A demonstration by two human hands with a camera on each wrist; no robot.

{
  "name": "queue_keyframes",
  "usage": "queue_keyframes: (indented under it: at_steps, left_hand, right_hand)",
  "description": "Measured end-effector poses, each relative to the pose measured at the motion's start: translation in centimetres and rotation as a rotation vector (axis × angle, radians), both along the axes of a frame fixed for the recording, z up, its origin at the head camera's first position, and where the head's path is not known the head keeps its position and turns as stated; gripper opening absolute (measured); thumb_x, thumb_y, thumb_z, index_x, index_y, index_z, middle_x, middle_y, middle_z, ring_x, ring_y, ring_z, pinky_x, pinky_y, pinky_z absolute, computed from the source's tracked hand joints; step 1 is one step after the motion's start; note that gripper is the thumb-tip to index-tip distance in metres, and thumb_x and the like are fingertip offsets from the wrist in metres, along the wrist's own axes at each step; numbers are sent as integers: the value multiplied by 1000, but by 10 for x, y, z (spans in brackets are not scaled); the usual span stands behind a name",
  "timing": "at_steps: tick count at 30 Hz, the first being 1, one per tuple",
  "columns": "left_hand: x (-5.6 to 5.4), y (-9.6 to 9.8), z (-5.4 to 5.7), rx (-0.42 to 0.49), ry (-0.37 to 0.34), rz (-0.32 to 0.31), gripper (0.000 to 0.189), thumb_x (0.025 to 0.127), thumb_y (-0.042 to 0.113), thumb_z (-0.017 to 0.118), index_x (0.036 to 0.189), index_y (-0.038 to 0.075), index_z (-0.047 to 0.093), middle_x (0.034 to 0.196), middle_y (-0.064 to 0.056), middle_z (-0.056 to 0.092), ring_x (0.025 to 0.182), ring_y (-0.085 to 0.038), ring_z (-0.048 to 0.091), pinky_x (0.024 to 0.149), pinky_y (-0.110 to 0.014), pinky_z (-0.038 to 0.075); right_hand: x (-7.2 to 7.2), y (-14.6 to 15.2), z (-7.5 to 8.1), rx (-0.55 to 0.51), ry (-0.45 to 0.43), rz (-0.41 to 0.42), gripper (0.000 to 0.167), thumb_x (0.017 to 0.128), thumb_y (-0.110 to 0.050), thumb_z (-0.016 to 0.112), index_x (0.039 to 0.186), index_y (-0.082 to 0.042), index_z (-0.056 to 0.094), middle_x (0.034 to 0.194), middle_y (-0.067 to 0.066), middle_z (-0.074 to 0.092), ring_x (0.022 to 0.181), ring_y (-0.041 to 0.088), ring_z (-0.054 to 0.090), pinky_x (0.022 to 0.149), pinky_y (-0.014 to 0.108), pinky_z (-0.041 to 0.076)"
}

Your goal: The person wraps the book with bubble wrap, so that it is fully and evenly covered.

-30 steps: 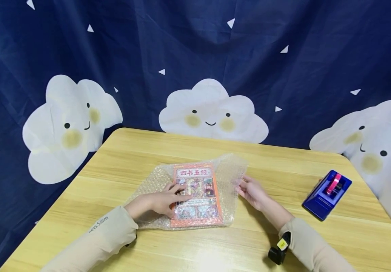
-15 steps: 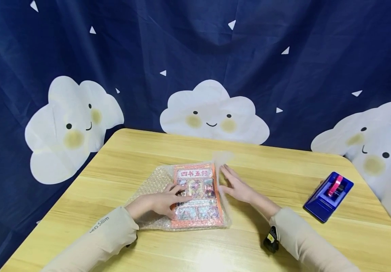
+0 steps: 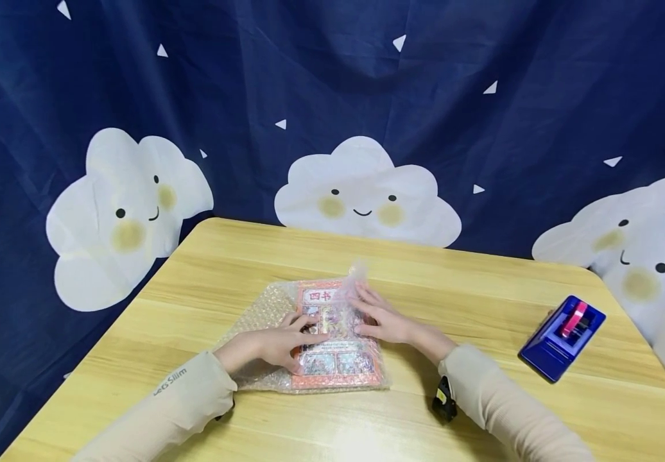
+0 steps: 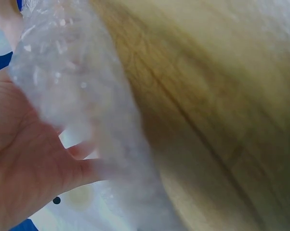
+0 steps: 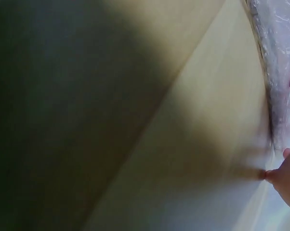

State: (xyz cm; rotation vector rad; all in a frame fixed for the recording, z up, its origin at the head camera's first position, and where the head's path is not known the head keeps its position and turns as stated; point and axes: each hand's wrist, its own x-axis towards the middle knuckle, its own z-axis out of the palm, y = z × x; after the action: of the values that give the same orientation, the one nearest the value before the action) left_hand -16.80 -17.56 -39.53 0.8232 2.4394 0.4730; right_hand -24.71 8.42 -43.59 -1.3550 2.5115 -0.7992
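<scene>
Room to pass is left over the table between the right hand and the tape dispenser. The wrapped book is obstructed by that hand and the left hand (its near edge is left uncovered); beyond, the way is barred by a curtain.

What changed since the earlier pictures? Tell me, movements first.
The right hand moved left, bringing the right flap of the bubble wrap over, so it now covers the book's upper right part. A second ago that hand held the flap's edge out to the right; now its fingers lie on the folded flap. Left hand, book and blue dispenser stayed put.
</scene>
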Motion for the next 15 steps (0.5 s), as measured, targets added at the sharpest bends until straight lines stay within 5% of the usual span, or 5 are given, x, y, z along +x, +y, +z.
queue_keyframes:
  at_steps: [7, 10, 15]
  left_hand:
    - [0, 2, 0, -8, -16, 34, 74, 78, 24, 69, 142, 22, 33, 152, -11, 8, 135, -43, -3, 101, -62, 21]
    - [-1, 2, 1, -10, -15, 45, 74, 78, 23, 70, 142, 22, 34, 152, -11, 9, 135, -43, -2, 101, -61, 22]
    - [-1, 2, 1, 0, -9, 31, 74, 78, 21, 70, 142, 19, 34, 151, -14, 9, 134, -45, -2, 101, -63, 20]
  right_hand:
    - [-7, -9, 4, 76, 25, -31, 47, 88, -29, 55, 130, -8, 50, 146, 24, 22, 134, 46, 7, 99, 69, 6]
    - [-12, -15, 8, 71, 12, -75, 34, 90, -26, 52, 120, -10, 58, 141, 21, 34, 133, 42, 20, 98, 70, 7]
    - [-14, -28, 9, 48, 13, -125, 42, 89, -18, 56, 127, -2, 48, 129, 21, 40, 115, 35, 43, 99, 60, 26]
